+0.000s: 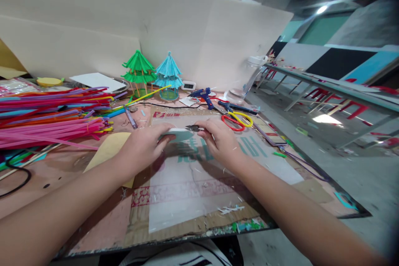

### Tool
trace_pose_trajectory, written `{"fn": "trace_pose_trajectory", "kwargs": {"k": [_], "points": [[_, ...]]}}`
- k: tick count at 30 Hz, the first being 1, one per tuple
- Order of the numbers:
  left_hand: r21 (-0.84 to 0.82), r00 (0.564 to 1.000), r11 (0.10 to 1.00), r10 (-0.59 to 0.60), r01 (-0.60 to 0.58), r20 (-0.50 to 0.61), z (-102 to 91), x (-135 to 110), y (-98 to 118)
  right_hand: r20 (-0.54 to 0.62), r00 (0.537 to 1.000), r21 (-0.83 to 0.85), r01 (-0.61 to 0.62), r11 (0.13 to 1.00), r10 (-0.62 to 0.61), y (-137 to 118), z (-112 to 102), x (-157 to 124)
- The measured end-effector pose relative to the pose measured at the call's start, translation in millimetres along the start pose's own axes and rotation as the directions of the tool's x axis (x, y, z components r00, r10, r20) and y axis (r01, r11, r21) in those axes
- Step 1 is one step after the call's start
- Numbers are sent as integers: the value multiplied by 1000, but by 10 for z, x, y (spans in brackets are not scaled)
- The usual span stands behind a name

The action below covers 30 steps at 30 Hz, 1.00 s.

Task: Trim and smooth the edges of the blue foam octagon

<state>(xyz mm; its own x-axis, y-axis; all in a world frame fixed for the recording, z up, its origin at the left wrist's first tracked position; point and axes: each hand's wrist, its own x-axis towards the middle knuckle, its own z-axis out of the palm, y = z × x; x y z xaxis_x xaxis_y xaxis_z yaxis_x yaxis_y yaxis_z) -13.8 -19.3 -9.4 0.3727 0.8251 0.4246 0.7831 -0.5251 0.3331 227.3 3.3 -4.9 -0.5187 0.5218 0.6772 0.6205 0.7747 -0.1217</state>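
Note:
Above the middle of the board, my left hand (151,141) is closed on a thin, pale blue-white flat piece (181,134) with a rounded edge, pinched between thumb and fingers. Just to its right, my right hand (220,139) grips a small dark metal tool (192,127), possibly nippers, whose pointed tip faces left at the piece's edge. Fingers cover most of the tool, so its handles are hidden. Under both hands lies a white translucent sheet (183,203) with green and red print, on brown cardboard (140,224).
Bundles of coloured pipe cleaners (56,129) lie at left. A green pagoda model (139,75) and a blue one (168,75) stand behind. Back right are a blue glue gun (204,96), red-and-yellow-handled scissors (240,120), a phone (269,135) and a clear jug (249,77).

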Motion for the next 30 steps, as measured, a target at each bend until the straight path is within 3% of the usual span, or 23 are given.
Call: {"fn": "trace_pose_trajectory", "kwargs": {"k": [13,30], "points": [[46,1000,999,4,-4,-3,-14,-13,21,68,997,3,-36,999,36,-29,3,-11],[73,1000,997,23,-22,-11,-21,-20,25,58,998,-1,-39,999,39,-21,11,-17]]}}
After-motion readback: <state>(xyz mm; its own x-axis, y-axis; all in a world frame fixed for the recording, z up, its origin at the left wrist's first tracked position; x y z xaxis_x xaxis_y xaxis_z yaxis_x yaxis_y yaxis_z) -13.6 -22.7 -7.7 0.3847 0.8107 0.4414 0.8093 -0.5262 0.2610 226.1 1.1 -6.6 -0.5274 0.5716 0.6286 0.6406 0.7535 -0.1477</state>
